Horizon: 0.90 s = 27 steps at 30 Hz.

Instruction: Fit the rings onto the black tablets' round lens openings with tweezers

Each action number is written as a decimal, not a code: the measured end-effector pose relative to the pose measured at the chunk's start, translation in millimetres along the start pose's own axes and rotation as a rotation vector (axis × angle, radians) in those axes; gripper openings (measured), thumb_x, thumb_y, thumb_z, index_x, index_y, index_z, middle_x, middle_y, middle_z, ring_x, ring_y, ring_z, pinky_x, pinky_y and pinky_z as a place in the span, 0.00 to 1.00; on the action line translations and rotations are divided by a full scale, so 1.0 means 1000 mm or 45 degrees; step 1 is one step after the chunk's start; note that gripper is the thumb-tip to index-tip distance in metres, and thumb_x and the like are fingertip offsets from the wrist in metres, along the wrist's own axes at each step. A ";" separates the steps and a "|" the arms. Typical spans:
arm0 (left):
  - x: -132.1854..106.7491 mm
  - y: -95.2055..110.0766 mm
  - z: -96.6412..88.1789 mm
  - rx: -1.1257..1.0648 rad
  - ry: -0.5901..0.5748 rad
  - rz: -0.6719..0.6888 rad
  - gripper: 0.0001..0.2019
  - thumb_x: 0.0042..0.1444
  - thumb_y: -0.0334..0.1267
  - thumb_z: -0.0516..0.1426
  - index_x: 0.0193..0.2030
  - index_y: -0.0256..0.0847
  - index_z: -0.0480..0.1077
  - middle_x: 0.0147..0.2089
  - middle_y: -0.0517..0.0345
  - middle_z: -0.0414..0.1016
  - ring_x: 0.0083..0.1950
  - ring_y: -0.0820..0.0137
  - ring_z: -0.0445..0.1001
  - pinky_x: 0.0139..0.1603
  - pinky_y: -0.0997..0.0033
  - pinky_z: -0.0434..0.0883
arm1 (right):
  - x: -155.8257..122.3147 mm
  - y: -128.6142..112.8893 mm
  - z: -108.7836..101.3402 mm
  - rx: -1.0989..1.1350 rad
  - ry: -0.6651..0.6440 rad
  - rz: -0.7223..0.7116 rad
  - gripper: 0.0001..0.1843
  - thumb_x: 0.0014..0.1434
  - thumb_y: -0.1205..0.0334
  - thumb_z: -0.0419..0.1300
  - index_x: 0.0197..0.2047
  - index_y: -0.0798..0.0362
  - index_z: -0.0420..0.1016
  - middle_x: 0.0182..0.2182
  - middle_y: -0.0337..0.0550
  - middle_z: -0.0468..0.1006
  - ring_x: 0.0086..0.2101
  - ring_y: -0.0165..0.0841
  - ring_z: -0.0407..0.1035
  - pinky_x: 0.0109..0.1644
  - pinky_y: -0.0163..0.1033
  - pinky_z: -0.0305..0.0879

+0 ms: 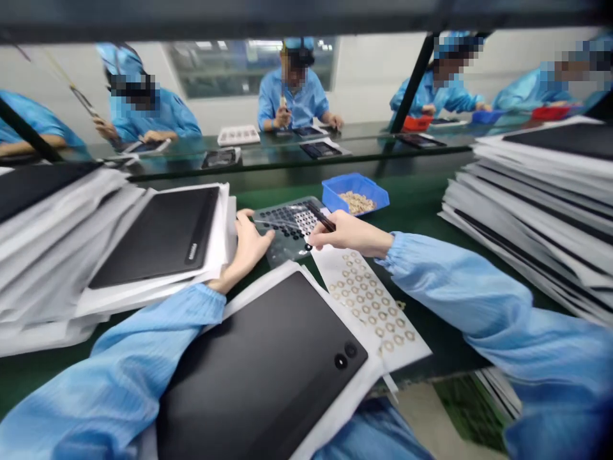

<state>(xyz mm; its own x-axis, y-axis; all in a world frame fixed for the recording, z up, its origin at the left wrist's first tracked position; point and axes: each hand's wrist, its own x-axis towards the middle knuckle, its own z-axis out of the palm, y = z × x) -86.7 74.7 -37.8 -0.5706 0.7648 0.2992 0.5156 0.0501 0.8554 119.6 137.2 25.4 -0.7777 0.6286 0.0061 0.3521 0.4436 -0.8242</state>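
My right hand (348, 231) grips black tweezers (322, 216) above a clear plastic sheet (282, 252) with rows of small black rings. Its fingertips are beside one black ring at the sheet's near edge; whether they touch it I cannot tell. My left hand (249, 246) has thumb and fingers apart at the sheet's left edge, against the wrapped panel stack. Before me a black tablet back cover (253, 364) lies on white wrapping, with two round camera openings at its right corner. A white sheet of ring-shaped stickers (352, 255) lies right of it, partly under the wrapping.
A blue bin (383, 197) of small tan pieces stands behind the sheet. Black covers between white sheets form a stack at left (62, 249) and a taller stack at right (536, 211). Co-workers in blue sit across the bench. A dark shelf bar (306, 22) crosses overhead.
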 end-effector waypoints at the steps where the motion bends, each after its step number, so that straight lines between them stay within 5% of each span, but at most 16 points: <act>1: -0.007 0.004 -0.003 0.044 -0.032 0.044 0.24 0.47 0.25 0.62 0.49 0.40 0.59 0.44 0.59 0.60 0.43 0.71 0.65 0.49 0.66 0.66 | -0.018 0.002 0.003 0.040 -0.037 0.037 0.08 0.48 0.62 0.63 0.24 0.59 0.77 0.22 0.41 0.76 0.21 0.23 0.61 0.26 0.31 0.56; 5: -0.049 0.021 -0.014 0.111 -0.431 0.190 0.12 0.49 0.32 0.60 0.39 0.41 0.63 0.35 0.63 0.63 0.36 0.71 0.64 0.40 0.69 0.65 | -0.087 0.009 0.021 0.172 -0.161 0.238 0.08 0.49 0.62 0.63 0.28 0.59 0.78 0.20 0.37 0.74 0.21 0.23 0.61 0.25 0.30 0.56; 9: -0.084 0.031 -0.017 0.242 -0.753 0.562 0.08 0.54 0.37 0.55 0.40 0.40 0.63 0.35 0.60 0.64 0.35 0.71 0.65 0.36 0.69 0.65 | -0.125 0.014 0.042 0.307 -0.190 0.406 0.06 0.50 0.64 0.62 0.28 0.58 0.76 0.16 0.31 0.65 0.17 0.20 0.54 0.21 0.29 0.50; 16: -0.087 0.031 -0.013 0.391 -0.705 0.781 0.05 0.57 0.36 0.51 0.38 0.38 0.64 0.36 0.58 0.63 0.37 0.70 0.65 0.39 0.68 0.65 | -0.138 0.025 0.053 0.322 -0.081 0.412 0.04 0.49 0.66 0.61 0.25 0.57 0.74 0.17 0.32 0.65 0.19 0.21 0.56 0.21 0.28 0.52; 27: -0.089 0.031 -0.011 0.444 -0.734 0.771 0.06 0.57 0.37 0.51 0.38 0.38 0.64 0.37 0.57 0.63 0.39 0.69 0.65 0.41 0.67 0.65 | -0.140 0.022 0.060 0.345 -0.001 0.493 0.04 0.48 0.67 0.60 0.23 0.56 0.71 0.16 0.31 0.63 0.18 0.21 0.55 0.20 0.28 0.52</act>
<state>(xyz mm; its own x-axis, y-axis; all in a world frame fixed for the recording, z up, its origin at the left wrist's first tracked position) -27.3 1.3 -32.8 0.2217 0.9220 0.3175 0.8414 -0.3454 0.4157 204.8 21.1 -27.2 -0.6168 0.7141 -0.3312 0.4676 -0.0061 -0.8839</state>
